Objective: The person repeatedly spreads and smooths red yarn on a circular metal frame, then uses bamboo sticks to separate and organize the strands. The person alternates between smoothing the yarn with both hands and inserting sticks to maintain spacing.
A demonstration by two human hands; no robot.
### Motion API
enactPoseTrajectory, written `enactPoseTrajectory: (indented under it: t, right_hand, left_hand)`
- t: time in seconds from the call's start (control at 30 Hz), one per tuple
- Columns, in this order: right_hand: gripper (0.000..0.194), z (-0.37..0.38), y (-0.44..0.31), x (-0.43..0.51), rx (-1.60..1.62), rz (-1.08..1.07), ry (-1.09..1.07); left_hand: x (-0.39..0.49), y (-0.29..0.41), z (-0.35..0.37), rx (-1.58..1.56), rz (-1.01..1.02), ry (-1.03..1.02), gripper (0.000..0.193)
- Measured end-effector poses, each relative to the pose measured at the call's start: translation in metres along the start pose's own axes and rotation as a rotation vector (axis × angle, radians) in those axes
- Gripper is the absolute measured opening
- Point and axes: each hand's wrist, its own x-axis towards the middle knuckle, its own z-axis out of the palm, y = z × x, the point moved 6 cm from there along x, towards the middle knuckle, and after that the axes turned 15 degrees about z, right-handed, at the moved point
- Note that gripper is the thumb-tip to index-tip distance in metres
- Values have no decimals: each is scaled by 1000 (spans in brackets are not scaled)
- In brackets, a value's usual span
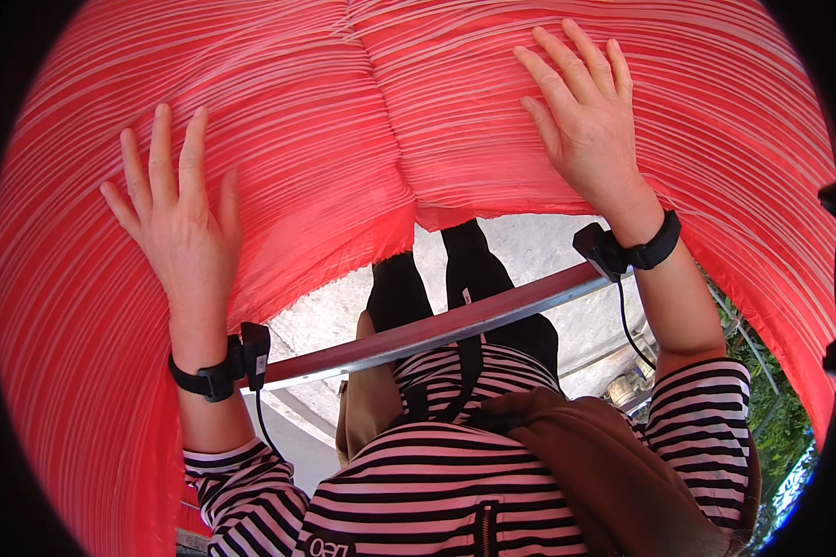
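Note:
A wide, thin red sheet point(306, 160) spreads before me and curves down both sides of the view. Many thin pale lines run crosswise over it, and a gathered seam point(395, 132) runs down its middle to the uneven near edge. My left hand point(184, 230) rests palm down over the left part, its fingers apart. Further out on the right, my right hand point(592, 132) lies over the sheet the same way, fingers spread. Neither hand holds anything. Whether the palms press on the sheet or just hover cannot be told.
A metal rail point(418, 334) with a dark red top crosses in front of my waist, below both wrists. Black wrist devices point(212, 379) with cables sit on both arms. Pale concrete floor point(529, 240) shows beneath. Green plants point(780, 425) and thin poles are at the right.

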Motion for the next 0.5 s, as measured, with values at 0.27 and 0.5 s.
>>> enactPoseTrajectory:
  t: [0.27,0.5]
  right_hand:
    - [35,-15,-12,9,146,-10,39]
    - [30,-57,-102,22,794,16,63]
  left_hand:
    - [-17,-3,1,-3,-127,-68,63]
    - [2,17,-15,-112,-210,-14,55]
